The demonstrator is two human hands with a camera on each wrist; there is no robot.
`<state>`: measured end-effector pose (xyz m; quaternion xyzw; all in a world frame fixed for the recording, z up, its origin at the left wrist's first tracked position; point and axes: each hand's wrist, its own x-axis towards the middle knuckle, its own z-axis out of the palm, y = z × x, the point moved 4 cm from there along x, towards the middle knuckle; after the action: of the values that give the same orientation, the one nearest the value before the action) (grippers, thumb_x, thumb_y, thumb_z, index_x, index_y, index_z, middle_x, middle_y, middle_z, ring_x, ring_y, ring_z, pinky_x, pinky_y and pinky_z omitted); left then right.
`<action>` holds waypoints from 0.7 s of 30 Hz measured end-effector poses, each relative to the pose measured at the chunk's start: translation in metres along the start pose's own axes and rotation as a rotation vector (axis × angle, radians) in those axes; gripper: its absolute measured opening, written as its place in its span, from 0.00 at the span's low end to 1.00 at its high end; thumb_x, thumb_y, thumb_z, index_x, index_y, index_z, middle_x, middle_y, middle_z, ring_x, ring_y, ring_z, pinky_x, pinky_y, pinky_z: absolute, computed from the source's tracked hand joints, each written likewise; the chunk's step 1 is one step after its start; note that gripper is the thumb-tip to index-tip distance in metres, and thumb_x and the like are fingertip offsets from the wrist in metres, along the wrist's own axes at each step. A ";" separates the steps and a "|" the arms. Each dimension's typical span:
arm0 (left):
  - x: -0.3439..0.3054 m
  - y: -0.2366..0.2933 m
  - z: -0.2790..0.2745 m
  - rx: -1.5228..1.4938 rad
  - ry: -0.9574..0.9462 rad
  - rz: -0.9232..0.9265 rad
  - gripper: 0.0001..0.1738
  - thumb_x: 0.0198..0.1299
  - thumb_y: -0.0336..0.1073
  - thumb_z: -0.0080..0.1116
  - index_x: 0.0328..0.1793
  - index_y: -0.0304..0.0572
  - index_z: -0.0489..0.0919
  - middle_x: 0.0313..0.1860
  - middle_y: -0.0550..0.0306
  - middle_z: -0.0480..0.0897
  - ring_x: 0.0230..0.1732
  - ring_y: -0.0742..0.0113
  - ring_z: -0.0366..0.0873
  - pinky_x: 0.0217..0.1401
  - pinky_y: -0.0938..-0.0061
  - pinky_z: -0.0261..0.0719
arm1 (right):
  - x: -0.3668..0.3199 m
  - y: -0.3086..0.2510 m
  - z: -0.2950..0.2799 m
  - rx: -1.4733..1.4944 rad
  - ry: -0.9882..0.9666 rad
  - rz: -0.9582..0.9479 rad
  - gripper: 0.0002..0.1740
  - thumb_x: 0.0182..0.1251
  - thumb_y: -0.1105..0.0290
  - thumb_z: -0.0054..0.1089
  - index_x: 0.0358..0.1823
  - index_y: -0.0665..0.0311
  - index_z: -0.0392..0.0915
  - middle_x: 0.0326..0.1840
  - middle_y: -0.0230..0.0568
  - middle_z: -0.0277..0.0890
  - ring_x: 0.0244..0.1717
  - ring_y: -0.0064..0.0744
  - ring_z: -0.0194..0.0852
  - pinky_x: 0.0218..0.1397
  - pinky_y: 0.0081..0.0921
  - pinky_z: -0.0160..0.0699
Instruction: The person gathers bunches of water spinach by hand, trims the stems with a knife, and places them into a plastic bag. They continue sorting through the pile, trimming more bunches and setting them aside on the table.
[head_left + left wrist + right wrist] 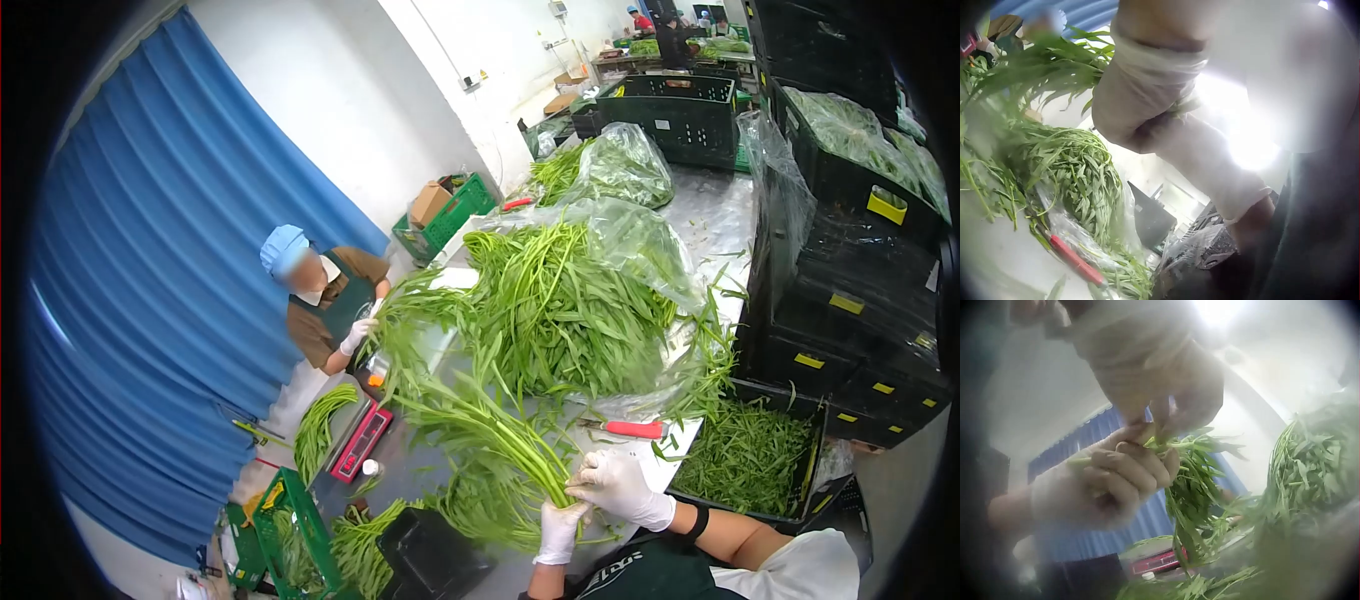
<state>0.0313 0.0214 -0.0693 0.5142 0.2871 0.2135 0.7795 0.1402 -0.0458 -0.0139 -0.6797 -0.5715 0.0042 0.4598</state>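
Gloved in white, the left hand [558,533] [1138,94] [1110,481] has its fingers curled round the stem ends of a bunch of long leafy greens [500,430] [1194,500]. Right beside it, the right hand [620,488] [1210,159] [1160,375] pinches stems at the same end between thumb and fingers. From the hands the bunch reaches up and left over the table in the head view, its leaves blurred. A large pile of greens [570,310] [1079,175] [1310,456] lies behind, partly on clear plastic.
A red-handled knife [635,429] [1079,261] lies near the right hand. At left are a red scale [362,440] and another gloved person [335,300] holding greens. Black crates [850,300] stand at right; a crate of loose leaves [745,460] sits below the table edge.
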 end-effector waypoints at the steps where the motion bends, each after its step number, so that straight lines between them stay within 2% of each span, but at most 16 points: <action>1: 0.000 0.003 0.002 -0.017 0.003 -0.006 0.10 0.52 0.24 0.61 0.41 0.35 0.75 0.22 0.62 0.75 0.18 0.75 0.70 0.20 0.82 0.66 | -0.001 0.002 0.001 -0.022 -0.010 0.029 0.11 0.49 0.62 0.70 0.30 0.60 0.82 0.25 0.35 0.70 0.32 0.31 0.72 0.34 0.26 0.71; 2: 0.000 0.003 0.003 -0.033 0.007 -0.013 0.10 0.52 0.24 0.61 0.40 0.35 0.75 0.21 0.62 0.75 0.18 0.76 0.69 0.21 0.82 0.66 | 0.000 0.005 0.000 -0.023 -0.011 0.026 0.11 0.49 0.62 0.70 0.30 0.60 0.82 0.25 0.35 0.70 0.32 0.31 0.72 0.34 0.26 0.71; 4: 0.002 -0.003 -0.003 -0.042 0.000 -0.015 0.11 0.52 0.25 0.63 0.41 0.36 0.74 0.21 0.62 0.74 0.18 0.76 0.69 0.21 0.82 0.66 | 0.002 0.014 0.005 0.552 -0.195 0.216 0.10 0.54 0.64 0.65 0.30 0.62 0.80 0.29 0.33 0.69 0.32 0.27 0.69 0.35 0.24 0.68; 5: 0.002 -0.006 -0.006 -0.047 -0.007 -0.021 0.13 0.51 0.25 0.64 0.42 0.36 0.74 0.22 0.63 0.74 0.18 0.76 0.69 0.21 0.82 0.66 | 0.004 0.016 -0.003 0.551 -0.196 0.216 0.10 0.54 0.64 0.65 0.30 0.62 0.80 0.29 0.33 0.69 0.32 0.27 0.69 0.35 0.24 0.68; 7: 0.002 -0.002 -0.006 -0.050 -0.016 -0.018 0.15 0.52 0.26 0.64 0.45 0.36 0.73 0.22 0.63 0.74 0.18 0.76 0.69 0.21 0.82 0.66 | 0.008 0.016 -0.020 1.170 -0.377 0.350 0.08 0.58 0.68 0.61 0.28 0.66 0.78 0.29 0.31 0.68 0.34 0.25 0.68 0.35 0.23 0.67; 8: 0.002 0.000 -0.006 -0.053 -0.022 -0.016 0.17 0.52 0.26 0.65 0.47 0.37 0.72 0.22 0.64 0.74 0.18 0.77 0.69 0.21 0.82 0.66 | -0.005 0.032 -0.025 1.427 -0.355 0.305 0.08 0.60 0.70 0.58 0.28 0.69 0.78 0.31 0.31 0.69 0.38 0.25 0.68 0.38 0.22 0.67; 9: 0.002 0.000 -0.006 -0.057 -0.018 -0.011 0.17 0.52 0.26 0.65 0.47 0.37 0.72 0.22 0.64 0.74 0.18 0.77 0.69 0.21 0.82 0.66 | -0.004 0.035 -0.030 1.425 -0.364 0.303 0.08 0.60 0.70 0.58 0.28 0.69 0.78 0.31 0.31 0.69 0.38 0.25 0.68 0.38 0.22 0.67; 11: 0.000 -0.002 -0.005 -0.085 0.025 -0.033 0.19 0.51 0.22 0.63 0.48 0.34 0.70 0.22 0.64 0.73 0.18 0.77 0.68 0.19 0.82 0.64 | 0.006 0.029 -0.056 1.626 -0.398 0.101 0.08 0.58 0.70 0.58 0.32 0.69 0.78 0.38 0.35 0.71 0.42 0.28 0.69 0.42 0.23 0.68; 13: -0.001 -0.005 -0.002 -0.060 0.032 -0.042 0.17 0.52 0.24 0.63 0.47 0.36 0.71 0.21 0.63 0.73 0.17 0.77 0.68 0.19 0.82 0.64 | 0.014 0.019 -0.082 1.818 -0.412 -0.117 0.09 0.57 0.70 0.59 0.36 0.70 0.79 0.44 0.39 0.74 0.45 0.30 0.70 0.45 0.24 0.70; 14: 0.000 -0.005 -0.001 -0.030 0.033 -0.049 0.15 0.53 0.26 0.63 0.46 0.37 0.72 0.21 0.63 0.74 0.17 0.76 0.68 0.20 0.82 0.64 | 0.024 0.022 -0.074 1.006 -0.279 0.177 0.13 0.57 0.69 0.59 0.43 0.68 0.79 0.50 0.40 0.75 0.48 0.34 0.73 0.48 0.29 0.72; 15: 0.000 -0.005 0.000 -0.026 0.023 -0.047 0.15 0.53 0.26 0.63 0.46 0.37 0.72 0.21 0.63 0.74 0.17 0.76 0.68 0.20 0.82 0.64 | 0.047 -0.006 -0.070 0.654 -0.159 -0.086 0.17 0.58 0.68 0.59 0.49 0.63 0.78 0.54 0.40 0.74 0.51 0.37 0.74 0.53 0.30 0.72; 16: -0.001 -0.006 0.001 0.014 0.015 -0.082 0.14 0.54 0.26 0.63 0.45 0.37 0.72 0.21 0.63 0.74 0.17 0.76 0.68 0.20 0.82 0.64 | 0.052 -0.010 -0.054 0.267 -0.063 -0.249 0.22 0.54 0.69 0.61 0.54 0.59 0.75 0.56 0.41 0.72 0.49 0.40 0.73 0.52 0.32 0.72; 18: -0.002 -0.004 0.003 0.055 0.008 -0.112 0.12 0.54 0.27 0.63 0.43 0.37 0.73 0.20 0.63 0.73 0.17 0.76 0.67 0.20 0.81 0.63 | 0.054 -0.011 -0.023 -0.109 -0.186 -0.366 0.28 0.51 0.67 0.61 0.56 0.60 0.72 0.57 0.44 0.70 0.47 0.39 0.72 0.46 0.30 0.72; 19: -0.004 -0.003 0.003 0.073 0.002 -0.121 0.11 0.54 0.27 0.62 0.41 0.37 0.73 0.20 0.63 0.73 0.16 0.76 0.67 0.19 0.81 0.63 | 0.054 -0.011 -0.022 -0.107 -0.184 -0.369 0.28 0.51 0.67 0.61 0.56 0.60 0.72 0.57 0.44 0.70 0.47 0.39 0.72 0.46 0.30 0.72; 21: -0.007 0.001 0.002 0.092 0.006 -0.125 0.10 0.54 0.27 0.62 0.39 0.38 0.73 0.20 0.63 0.73 0.16 0.76 0.67 0.19 0.81 0.63 | 0.053 -0.020 -0.020 -0.300 -0.138 -0.498 0.26 0.50 0.64 0.58 0.53 0.61 0.72 0.51 0.42 0.73 0.41 0.35 0.73 0.39 0.27 0.71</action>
<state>0.0279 0.0160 -0.0665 0.5300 0.3304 0.1527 0.7659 0.1544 -0.0184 0.0378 -0.5770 -0.7448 -0.1473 0.3011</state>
